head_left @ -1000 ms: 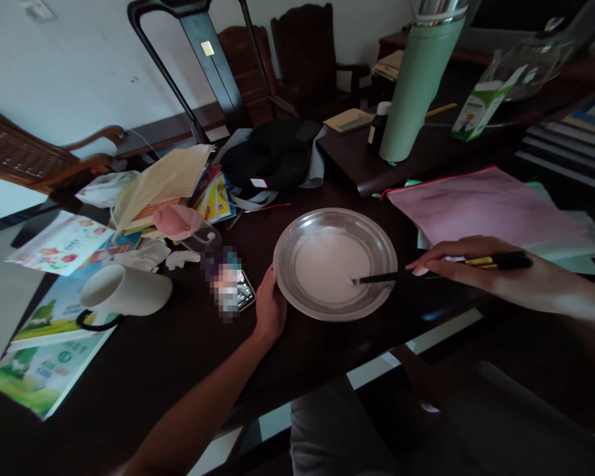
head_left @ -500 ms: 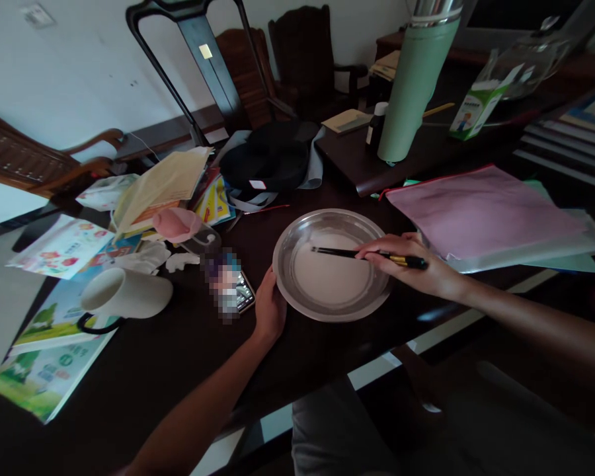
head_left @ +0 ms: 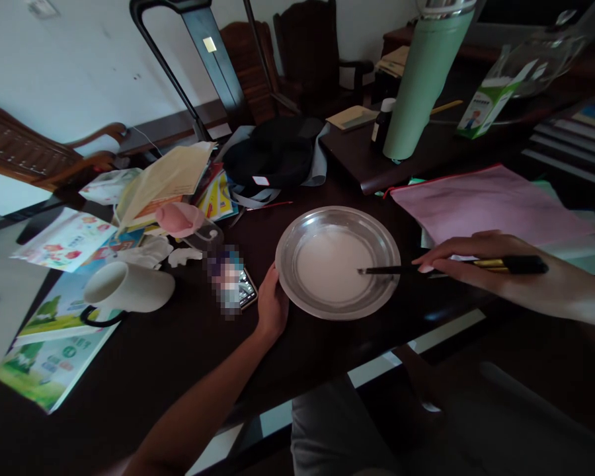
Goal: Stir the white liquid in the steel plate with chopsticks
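A round metal bowl [head_left: 387, 289] with a wide rim stands on the dark table, holding a whitish, cloudy liquid [head_left: 327, 268]. At its left side, my left hand [head_left: 272, 301] grips the rim, fingers partly hidden under and behind it. My right hand [head_left: 490, 268], to the right of the bowl, is closed round a pair of black chopsticks [head_left: 394, 270] with gold bands near the thick ends. Their tips are over the right part of the liquid; whether they dip into it I cannot tell. A phone [head_left: 248, 291] with a lit screen lies left of my left hand.
Left on the table [head_left: 178, 370] are a white mug [head_left: 143, 287], booklets [head_left: 54, 370], crumpled tissue and a pink-topped container [head_left: 181, 219]. Behind the bowl sits a black bag [head_left: 272, 155]. A green thermos [head_left: 424, 92] and pink zip pouch [head_left: 490, 205] are at right.
My right hand has moved right and closer to the camera. The chopstick tips have shifted from the bowl's middle to its right part. My left hand stays at the rim.
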Available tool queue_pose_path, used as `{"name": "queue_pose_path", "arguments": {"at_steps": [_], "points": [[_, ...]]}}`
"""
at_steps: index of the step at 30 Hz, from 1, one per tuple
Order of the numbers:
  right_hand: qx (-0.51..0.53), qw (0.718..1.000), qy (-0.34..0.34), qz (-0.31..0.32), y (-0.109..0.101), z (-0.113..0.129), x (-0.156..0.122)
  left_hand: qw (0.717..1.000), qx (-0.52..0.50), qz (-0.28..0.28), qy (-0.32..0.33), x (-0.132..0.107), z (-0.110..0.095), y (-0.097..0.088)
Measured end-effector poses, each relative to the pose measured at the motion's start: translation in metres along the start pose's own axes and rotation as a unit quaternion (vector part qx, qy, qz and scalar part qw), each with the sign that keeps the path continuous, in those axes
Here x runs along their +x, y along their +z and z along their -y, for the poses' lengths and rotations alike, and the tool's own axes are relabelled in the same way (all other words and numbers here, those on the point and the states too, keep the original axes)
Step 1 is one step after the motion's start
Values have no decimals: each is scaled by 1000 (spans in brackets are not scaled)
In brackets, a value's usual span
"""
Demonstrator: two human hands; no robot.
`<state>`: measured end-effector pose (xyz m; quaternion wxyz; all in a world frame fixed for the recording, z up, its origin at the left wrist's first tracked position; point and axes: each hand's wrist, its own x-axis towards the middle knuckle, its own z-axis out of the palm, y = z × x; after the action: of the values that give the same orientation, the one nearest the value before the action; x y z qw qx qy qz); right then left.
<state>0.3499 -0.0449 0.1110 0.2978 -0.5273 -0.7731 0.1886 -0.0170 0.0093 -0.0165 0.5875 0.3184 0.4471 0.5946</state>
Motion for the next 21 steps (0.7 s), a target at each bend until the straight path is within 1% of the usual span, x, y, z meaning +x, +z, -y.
{"name": "queue_pose_path", "arguments": {"at_steps": [2,4,9,12,14,17,19,21], "points": [[18,1000,7,20,3,4,-3,1000,2,3,-2,0,-1,0],[46,998,14,43,12,10,-1,1000,4,6,-4,0,-1,1],[87,993,0,74,44,23,17,1000,3,2,4,0,0,2],[82,994,-17,68,62,21,30,1000,-2,3,2,0,0,2],[69,996,-28,46,71,15,37,1000,-2,4,-1,0,0,1],[51,998,-35,15,75,6,44,1000,1,2,-4,0,0,1],[53,998,-35,0,70,2,45,1000,5,4,-3,0,-1,1],[55,998,-37,-18,60,0,44,1000,10,8,-3,0,-2,2]]}}
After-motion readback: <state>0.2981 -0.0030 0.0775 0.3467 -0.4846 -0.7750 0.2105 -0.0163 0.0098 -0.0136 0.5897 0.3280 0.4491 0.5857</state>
